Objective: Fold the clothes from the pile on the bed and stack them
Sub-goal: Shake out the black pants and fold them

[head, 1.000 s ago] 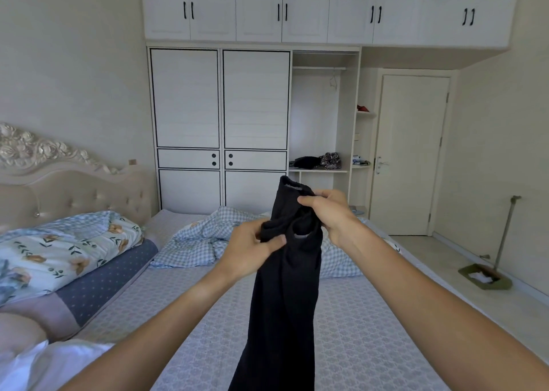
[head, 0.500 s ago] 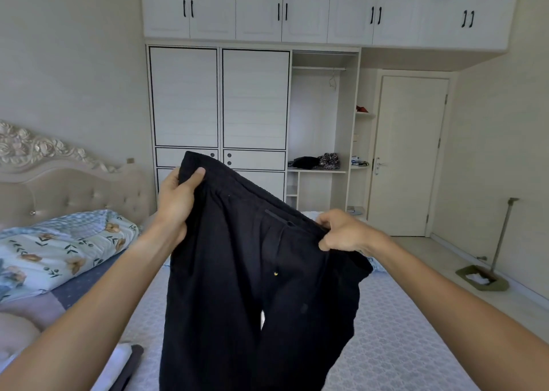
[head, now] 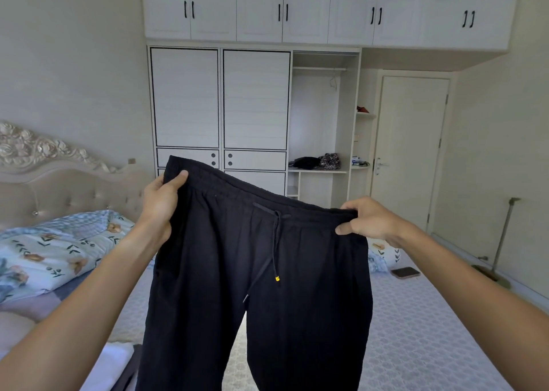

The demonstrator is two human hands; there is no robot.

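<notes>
Pants are hanging in the air over the bed, left hand and right hand each pinching a waistband corner, so I'd level the waistband, then bring both corners together so the legs line up.

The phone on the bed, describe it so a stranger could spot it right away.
Start at the bed and look along its right edge, beyond the black trousers. The phone lies flat beside a floral pillow: the only dark, hard slab among soft bedding.
</notes>
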